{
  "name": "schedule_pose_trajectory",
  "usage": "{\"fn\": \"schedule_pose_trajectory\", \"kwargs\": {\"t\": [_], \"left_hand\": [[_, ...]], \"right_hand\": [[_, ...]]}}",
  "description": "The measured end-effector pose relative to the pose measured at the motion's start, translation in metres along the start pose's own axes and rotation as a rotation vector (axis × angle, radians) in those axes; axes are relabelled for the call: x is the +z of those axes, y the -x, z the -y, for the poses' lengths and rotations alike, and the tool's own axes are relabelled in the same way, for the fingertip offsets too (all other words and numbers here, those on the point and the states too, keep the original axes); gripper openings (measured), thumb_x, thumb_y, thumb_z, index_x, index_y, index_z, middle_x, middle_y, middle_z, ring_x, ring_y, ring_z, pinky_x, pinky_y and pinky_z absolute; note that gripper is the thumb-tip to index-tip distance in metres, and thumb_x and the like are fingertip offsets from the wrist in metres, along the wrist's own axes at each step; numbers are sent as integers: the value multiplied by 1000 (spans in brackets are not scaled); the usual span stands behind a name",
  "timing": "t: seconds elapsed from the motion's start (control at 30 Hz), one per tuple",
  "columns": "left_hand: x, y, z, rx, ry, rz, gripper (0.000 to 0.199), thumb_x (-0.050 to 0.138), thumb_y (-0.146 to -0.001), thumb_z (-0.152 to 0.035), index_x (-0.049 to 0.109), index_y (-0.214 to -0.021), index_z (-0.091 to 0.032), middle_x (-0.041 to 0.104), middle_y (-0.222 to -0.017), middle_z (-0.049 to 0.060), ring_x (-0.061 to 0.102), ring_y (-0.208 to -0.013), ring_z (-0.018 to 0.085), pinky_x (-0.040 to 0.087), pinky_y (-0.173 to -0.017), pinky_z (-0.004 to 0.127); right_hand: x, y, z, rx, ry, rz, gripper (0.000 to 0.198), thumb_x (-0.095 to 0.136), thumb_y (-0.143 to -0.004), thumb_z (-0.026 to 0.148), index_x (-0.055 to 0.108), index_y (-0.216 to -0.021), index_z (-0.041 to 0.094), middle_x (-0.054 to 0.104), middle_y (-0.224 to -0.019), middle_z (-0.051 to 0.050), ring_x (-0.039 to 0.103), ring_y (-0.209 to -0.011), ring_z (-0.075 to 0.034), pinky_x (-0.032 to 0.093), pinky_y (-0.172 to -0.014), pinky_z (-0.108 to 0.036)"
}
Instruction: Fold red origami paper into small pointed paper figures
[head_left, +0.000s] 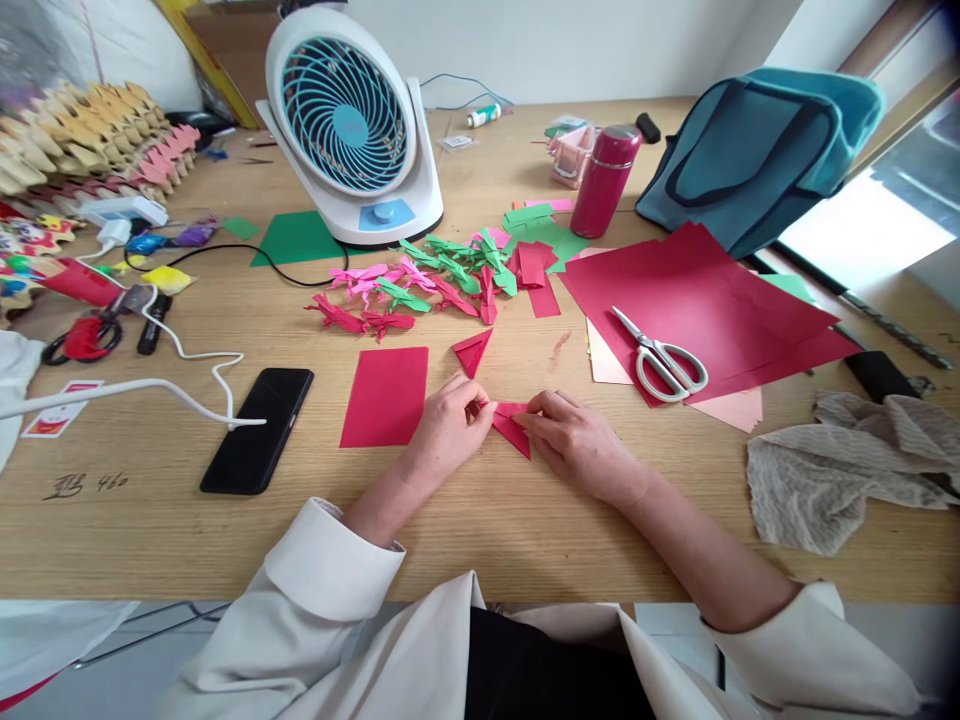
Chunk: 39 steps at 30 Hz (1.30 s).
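Observation:
Between my hands lies a small folded red paper triangle (514, 432) on the wooden table. My left hand (453, 418) pinches its left corner between thumb and fingertips. On the opposite side, my right hand (574, 435) is closed with its fingertips pressed on the paper's right part. A second folded red triangle (472, 352) sits just beyond my left hand. Flat beside that hand is a red paper rectangle (385, 396). Farther back, several folded paper figures (442, 270) in red, pink and green lie in a heap.
White-handled scissors (670, 370) rest on large red sheets (705, 300) at right. A black phone (257, 430) with a white cable lies at left. Behind stand a fan (349, 125), a red bottle (606, 180) and a teal bag (750, 150). A crumpled cloth (840, 480) is at far right.

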<state>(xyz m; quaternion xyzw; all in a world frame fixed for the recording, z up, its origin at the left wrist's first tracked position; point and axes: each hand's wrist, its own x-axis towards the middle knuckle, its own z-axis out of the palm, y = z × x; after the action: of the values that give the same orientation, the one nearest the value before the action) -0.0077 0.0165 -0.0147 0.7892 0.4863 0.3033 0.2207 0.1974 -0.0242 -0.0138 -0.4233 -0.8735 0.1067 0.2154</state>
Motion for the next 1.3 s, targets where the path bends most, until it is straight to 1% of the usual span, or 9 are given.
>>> {"fn": "schedule_pose_trajectory", "kwargs": {"t": [0.1, 0.27, 0.5, 0.67, 0.8, 0.9, 0.97, 1.13, 1.3], "left_hand": [[1, -1, 1, -87, 72, 21, 16, 57, -84, -21, 54, -68, -18, 58, -68, -1, 54, -64, 11, 41, -62, 23], [6, 0, 10, -284, 360, 78, 21, 58, -83, -34, 55, -70, -18, 57, -63, -3, 57, -60, 11, 46, -59, 22], [11, 0, 15, -290, 483, 105, 26, 59, -84, -42, 58, -75, -18, 61, -67, -1, 60, -64, 13, 51, -60, 23], [4, 0, 10, -294, 495, 144, 21, 54, -88, -35, 64, -81, -17, 67, -72, 1, 65, -70, 15, 55, -65, 25], [-1, -1, 6, -315, 641, 221, 22, 46, -87, -23, 67, -89, -16, 72, -84, 3, 69, -77, 17, 58, -75, 29], [-2, 0, 2, -247, 555, 238, 24, 45, -85, -16, 69, -87, -16, 73, -88, 4, 69, -84, 17, 57, -80, 29], [-1, 2, 0, -160, 420, 199, 23, 47, -85, -14, 70, -88, -15, 73, -93, 5, 68, -89, 18, 56, -80, 28], [3, 9, -4, 58, 227, 135, 25, 50, -85, -8, 70, -98, -17, 72, -107, 7, 67, -103, 18, 52, -95, 31], [7, 15, 0, 156, 104, 126, 29, 52, -87, -8, 68, -109, -18, 71, -115, 8, 65, -110, 19, 51, -100, 35]], "right_hand": [[1, 0, 1, 7, 36, 15, 25, 44, -97, 18, 66, -109, 15, 60, -100, -12, 56, -92, -21, 48, -84, -34], [1, -1, 2, 19, 88, 36, 26, 42, -98, 19, 64, -112, 15, 60, -100, -12, 56, -92, -21, 48, -85, -34], [0, -1, 4, 36, 124, 48, 22, 45, -97, 18, 64, -107, 15, 60, -98, -12, 56, -91, -22, 47, -82, -33], [-2, 0, 4, 49, 156, 61, 20, 46, -97, 16, 64, -104, 16, 60, -97, -12, 55, -90, -22, 46, -80, -33], [-3, 0, 3, 66, 174, 72, 19, 47, -96, 16, 65, -103, 16, 60, -97, -12, 55, -89, -22, 46, -80, -33], [-3, 1, 3, 69, 178, 72, 19, 47, -96, 16, 65, -102, 16, 61, -97, -12, 56, -90, -22, 46, -79, -33], [-2, 2, 2, 64, 180, 59, 19, 48, -96, 15, 65, -103, 16, 61, -99, -12, 56, -91, -22, 46, -79, -33], [0, 4, 0, 39, 199, 47, 19, 47, -96, 15, 65, -104, 15, 62, -102, -12, 56, -92, -22, 46, -81, -33], [0, 3, 0, 30, 215, 54, 19, 47, -97, 16, 63, -107, 15, 62, -102, -12, 55, -90, -22, 45, -79, -33]]}}
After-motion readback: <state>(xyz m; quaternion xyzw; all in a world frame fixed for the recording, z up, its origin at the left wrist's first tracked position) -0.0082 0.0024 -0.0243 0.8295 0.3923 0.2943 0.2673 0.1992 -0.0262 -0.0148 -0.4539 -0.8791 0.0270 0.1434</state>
